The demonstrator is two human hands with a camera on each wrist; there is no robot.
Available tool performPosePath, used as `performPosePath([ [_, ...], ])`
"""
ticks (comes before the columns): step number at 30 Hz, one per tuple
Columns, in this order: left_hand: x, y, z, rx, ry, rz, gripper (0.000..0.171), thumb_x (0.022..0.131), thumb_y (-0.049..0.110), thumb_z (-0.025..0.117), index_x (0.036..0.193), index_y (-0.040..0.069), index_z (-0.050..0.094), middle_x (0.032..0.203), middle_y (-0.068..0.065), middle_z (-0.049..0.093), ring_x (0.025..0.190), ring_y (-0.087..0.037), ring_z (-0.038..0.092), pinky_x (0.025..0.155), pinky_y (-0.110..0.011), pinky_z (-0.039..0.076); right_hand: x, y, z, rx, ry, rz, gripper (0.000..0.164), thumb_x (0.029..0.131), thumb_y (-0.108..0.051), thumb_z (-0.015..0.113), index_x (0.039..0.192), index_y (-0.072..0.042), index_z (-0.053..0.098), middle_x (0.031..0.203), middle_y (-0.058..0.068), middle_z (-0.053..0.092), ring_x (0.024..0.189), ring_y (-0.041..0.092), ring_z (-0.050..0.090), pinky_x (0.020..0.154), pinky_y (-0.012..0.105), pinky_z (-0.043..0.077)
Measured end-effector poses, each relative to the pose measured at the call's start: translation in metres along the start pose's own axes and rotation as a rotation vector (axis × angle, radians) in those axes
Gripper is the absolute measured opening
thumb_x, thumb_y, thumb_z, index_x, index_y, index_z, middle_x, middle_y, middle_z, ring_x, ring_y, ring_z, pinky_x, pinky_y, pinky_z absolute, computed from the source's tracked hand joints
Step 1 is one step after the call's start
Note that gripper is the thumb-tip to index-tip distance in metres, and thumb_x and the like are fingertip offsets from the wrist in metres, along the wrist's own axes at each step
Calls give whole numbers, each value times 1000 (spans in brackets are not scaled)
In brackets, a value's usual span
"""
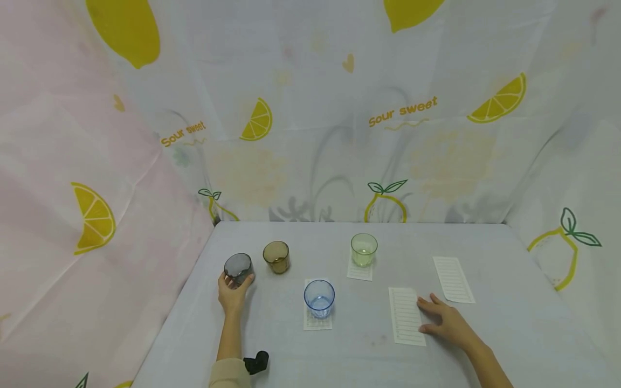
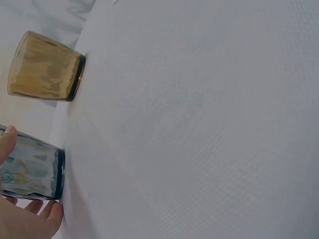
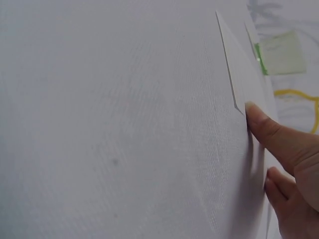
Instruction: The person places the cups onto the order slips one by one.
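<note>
One gray glass point(image 1: 238, 265) in left hand's point(image 1: 233, 295) grip, amber glass point(image 1: 276, 257) beside, blue glass point(image 1: 319, 299) midway, right hand point(image 1: 447, 323) loose-fingered at card point(image 1: 405, 318), table edge point(image 1: 320, 223) beyond.

Orange lettering point(image 1: 403, 111) is reading "Sour sweet" in 2 places on the back cloth point(image 1: 310, 70), 1 left and 1 right of centre; 4 paper slips point(image 1: 406, 316) are bearing rows of marks point(image 1: 454, 279) too small to read

1. The left hand point(image 1: 233, 295) grips a grey glass point(image 1: 239, 265); a brown glass point(image 1: 276, 258) stands near it.
2. A blue glass point(image 1: 319, 298) stands on one paper point(image 1: 317, 324), a green glass point(image 1: 364, 250) on another paper point(image 1: 359, 274).
3. The right hand point(image 1: 448, 322) touches a third paper point(image 1: 405, 317), near a fourth paper point(image 1: 453, 279).
</note>
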State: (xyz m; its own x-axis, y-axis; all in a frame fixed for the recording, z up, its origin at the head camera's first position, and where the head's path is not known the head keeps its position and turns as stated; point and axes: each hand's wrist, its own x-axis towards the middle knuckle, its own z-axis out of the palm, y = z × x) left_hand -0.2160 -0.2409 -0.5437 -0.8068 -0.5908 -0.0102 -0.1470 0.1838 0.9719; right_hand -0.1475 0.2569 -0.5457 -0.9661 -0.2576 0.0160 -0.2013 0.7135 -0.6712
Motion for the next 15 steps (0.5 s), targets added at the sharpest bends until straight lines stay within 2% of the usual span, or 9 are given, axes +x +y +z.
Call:
performPosePath([
  [6, -1, 0, 0, 2, 0, 3, 84, 77, 14, 76, 143, -5, 26, 138, -34, 37, 122, -48, 42, 103, -52, 36, 1, 1, 2, -13, 17, -28, 69, 64, -21, 81, 122, 8, 56, 131, 27, 48, 124, 55, 32, 96, 65, 30],
  [15, 0, 0, 0, 5, 7, 10, 84, 77, 14, 76, 142, -6, 27, 137, -35, 37, 121, -49, 43, 103, -53, 36, 2, 1, 4, -58, 19, -141, 60, 69, -20, 79, 117, 10, 59, 130, 30, 48, 121, 62, 31, 93, 70, 29],
])
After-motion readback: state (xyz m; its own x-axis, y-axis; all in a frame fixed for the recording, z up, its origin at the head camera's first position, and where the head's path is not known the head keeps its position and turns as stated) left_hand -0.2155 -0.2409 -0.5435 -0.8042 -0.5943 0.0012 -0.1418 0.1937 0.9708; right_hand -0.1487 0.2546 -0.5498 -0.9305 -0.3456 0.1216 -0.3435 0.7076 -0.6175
